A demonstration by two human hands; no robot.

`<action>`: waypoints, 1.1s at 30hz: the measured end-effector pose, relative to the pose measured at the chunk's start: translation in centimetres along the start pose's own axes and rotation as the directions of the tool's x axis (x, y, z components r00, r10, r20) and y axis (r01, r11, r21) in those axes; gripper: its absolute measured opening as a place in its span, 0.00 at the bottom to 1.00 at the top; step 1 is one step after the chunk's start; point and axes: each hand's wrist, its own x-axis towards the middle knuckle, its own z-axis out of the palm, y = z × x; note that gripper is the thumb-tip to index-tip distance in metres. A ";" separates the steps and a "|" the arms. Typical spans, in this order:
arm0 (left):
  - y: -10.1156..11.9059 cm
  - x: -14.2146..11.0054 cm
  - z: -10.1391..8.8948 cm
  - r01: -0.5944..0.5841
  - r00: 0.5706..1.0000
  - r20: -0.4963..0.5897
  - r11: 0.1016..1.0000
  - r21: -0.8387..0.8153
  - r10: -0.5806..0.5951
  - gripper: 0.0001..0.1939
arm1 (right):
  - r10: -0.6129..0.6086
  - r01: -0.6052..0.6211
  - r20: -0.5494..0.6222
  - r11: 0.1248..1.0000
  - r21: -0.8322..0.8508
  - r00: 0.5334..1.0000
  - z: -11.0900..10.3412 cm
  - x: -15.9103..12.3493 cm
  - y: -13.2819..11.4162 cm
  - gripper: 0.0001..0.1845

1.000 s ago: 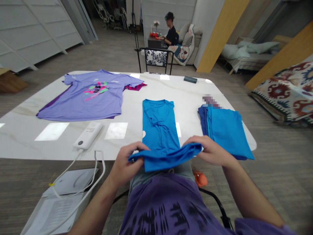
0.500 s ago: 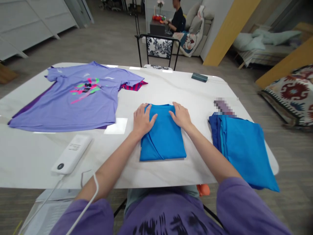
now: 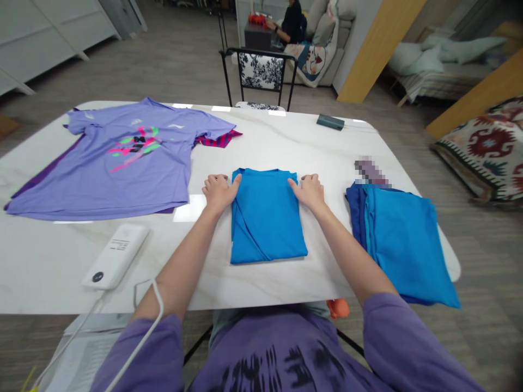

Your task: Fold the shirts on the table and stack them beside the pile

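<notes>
A blue folded T-shirt [image 3: 267, 218] lies as a neat rectangle on the white table in front of me, with a slanting crease across its lower left. At its upper left edge rests my left hand [image 3: 219, 193], thumb touching the fabric and slightly bent fingers apart on the tabletop. My right hand [image 3: 310, 191] mirrors it at the upper right edge, its thumb on the cloth and its fingers outside. Neither hand grips the shirt. Off to the right is a stack of folded blue clothes [image 3: 402, 239], its near corner hanging past the table edge.
A lavender T-shirt [image 3: 155, 163] is spread at the left over other garments. A white power bank [image 3: 116, 256] with a cable lies near the front left. A dark case [image 3: 330, 122] sits at the far edge. Beyond are a chair [image 3: 261, 71] and a seated person [image 3: 291, 24].
Both hands have slid outward from the top of the folded blue T-shirt to its side edges, uncovering its upper part. The view has tilted slightly down.
</notes>
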 end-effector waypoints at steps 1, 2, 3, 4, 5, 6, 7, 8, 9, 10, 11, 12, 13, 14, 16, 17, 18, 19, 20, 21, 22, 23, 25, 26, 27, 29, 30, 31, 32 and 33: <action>0.1 0.7 0.0 0.012 0.999 0.038 1.000 0.009 -0.012 0.41 | 0.012 -0.012 0.039 1.000 0.004 0.999 -0.3 0.2 0.1 0.43; 0.5 1.2 0.0 0.005 0.997 0.076 1.000 0.021 -0.007 0.41 | 0.009 -0.010 0.081 1.000 0.012 0.997 -0.5 0.5 0.0 0.41; 1.0 1.6 0.1 -0.010 0.994 0.111 0.999 0.033 0.006 0.41 | -0.005 0.002 0.124 1.000 0.022 0.992 -0.6 0.7 -0.3 0.39; 1.6 1.9 0.1 -0.024 0.990 0.142 0.999 0.047 0.017 0.41 | -0.026 0.021 0.164 0.999 0.032 0.986 -0.6 0.9 -0.7 0.37; 2.3 2.0 0.2 -0.034 0.986 0.167 0.998 0.060 0.023 0.41 | -0.048 0.040 0.193 0.998 0.041 0.980 -0.5 1.0 -1.1 0.35; 2.9 1.8 0.1 -0.040 0.984 0.175 0.997 0.067 0.028 0.40 | -0.064 0.056 0.201 0.997 0.043 0.978 -0.5 1.0 -1.6 0.33; 3.4 1.5 -0.1 -0.044 0.987 0.158 0.997 0.063 0.034 0.40 | -0.075 0.069 0.181 0.997 0.037 0.981 -0.5 0.8 -2.0 0.34; 3.6 0.8 -0.5 -0.053 0.992 0.118 0.997 0.052 0.047 0.40 | -0.085 0.082 0.133 0.996 0.025 0.987 -0.6 0.3 -2.3 0.35; 3.5 -0.1 -1.1 -0.070 0.996 0.064 0.997 0.040 0.068 0.39 | -0.100 0.099 0.064 0.995 0.013 0.993 -0.8 -0.5 -2.5 0.36; 3.0 -1.4 -1.8 -0.098 0.995 0.007 0.995 0.027 0.098 0.38 | -0.128 0.128 -0.007 0.992 0.006 0.992 -1.1 -1.6 -2.4 0.38; 2.2 -3.1 -2.6 -0.134 0.990 -0.034 0.991 0.010 0.135 0.35 | -0.173 0.173 -0.063 0.985 0.005 0.983 -1.6 -3.0 -2.2 0.37; 1.1 -5.1 -3.5 -0.173 0.984 -0.044 0.985 -0.010 0.172 0.32 | -0.231 0.233 -0.091 0.972 0.010 0.969 -2.2 -4.6 -1.7 0.35; 0.0 -7.4 -4.4 -0.202 0.979 -0.018 0.979 -0.034 0.201 0.28 | -0.295 0.298 -0.088 0.954 0.024 0.951 -2.8 -6.6 -1.1 0.32; -1.2 -9.8 -5.2 -0.216 0.975 0.037 0.974 -0.067 0.219 0.24 | -0.353 0.355 -0.058 0.934 0.047 0.934 -3.4 -8.6 -0.3 0.28; -3.3 -14.7 -6.5 -0.196 0.965 0.150 0.973 -0.123 0.213 0.21 | -0.418 0.413 0.026 0.904 0.114 0.908 -4.4 -12.9 1.4 0.22; -4.0 -16.8 -6.8 -0.176 0.963 0.179 0.974 -0.141 0.200 0.20 | -0.425 0.413 0.061 0.899 0.147 0.903 -4.6 -14.8 2.3 0.20; -4.6 -18.7 -7.0 -0.160 0.964 0.189 0.976 -0.150 0.187 0.19 | -0.418 0.400 0.083 0.900 0.173 0.905 -4.7 -16.5 3.1 0.19; -4.9 -20.2 -7.0 -0.151 0.967 0.183 0.977 -0.151 0.178 0.18 | -0.404 0.382 0.091 0.904 0.192 0.910 -4.5 -17.9 3.7 0.19; -5.0 -21.3 -6.9 -0.152 0.970 0.170 0.978 -0.145 0.176 0.18 | -0.389 0.366 0.091 0.908 0.202 0.917 -4.3 -19.1 4.3 0.18; -5.0 -22.1 -6.8 -0.165 0.969 0.160 0.977 -0.133 0.186 0.17 | -0.378 0.355 0.088 0.912 0.203 0.921 -4.0 -19.8 4.7 0.17; -4.9 -22.6 -6.6 -0.185 0.967 0.155 0.976 -0.116 0.202 0.16 | -0.372 0.351 0.084 0.916 0.195 0.924 -3.6 -20.4 4.9 0.17; -4.8 -22.8 -6.5 -0.209 0.962 0.157 0.973 -0.097 0.222 0.14 | -0.372 0.353 0.080 0.918 0.180 0.925 -3.3 -20.6 5.1 0.15; -4.7 -23.0 -6.3 -0.249 0.952 0.166 0.966 -0.071 0.258 0.12 | -0.387 0.375 0.081 0.917 0.137 0.918 -2.8 -20.8 5.2 0.12; -4.8 -23.0 -6.3 -0.260 0.949 0.167 0.963 -0.068 0.267 0.12 | -0.397 0.387 0.084 0.915 0.115 0.914 -2.7 -20.7 5.2 0.11; -5.0 -23.0 -6.3 -0.260 0.950 0.161 0.963 -0.072 0.268 0.12 | -0.404 0.396 0.084 0.913 0.096 0.911 -2.6 -20.7 5.2 0.11; -5.6 -23.2 -6.4 -0.234 0.959 0.142 0.967 -0.099 0.247 0.13 | -0.397 0.393 0.072 0.917 0.072 0.915 -2.5 -20.6 5.4 0.12; -6.0 -23.4 -6.5 -0.211 0.965 0.132 0.970 -0.116 0.226 0.14 | -0.385 0.382 0.061 0.922 0.066 0.921 -2.5 -20.6 5.5 0.12; -6.5 -23.6 -6.6 -0.183 0.972 0.123 0.974 -0.131 0.199 0.14 | -0.371 0.368 0.047 0.928 0.063 0.927 -2.5 -20.6 5.7 0.13; -7.0 -23.8 -6.7 -0.152 0.979 0.117 0.978 -0.139 0.169 0.15 | -0.356 0.354 0.033 0.933 0.062 0.934 -2.5 -20.6 5.8 0.13; -7.3 -24.1 -6.7 -0.125 0.984 0.113 0.982 -0.143 0.141 0.15 | -0.344 0.342 0.019 0.938 0.062 0.939 -2.4 -20.6 5.9 0.13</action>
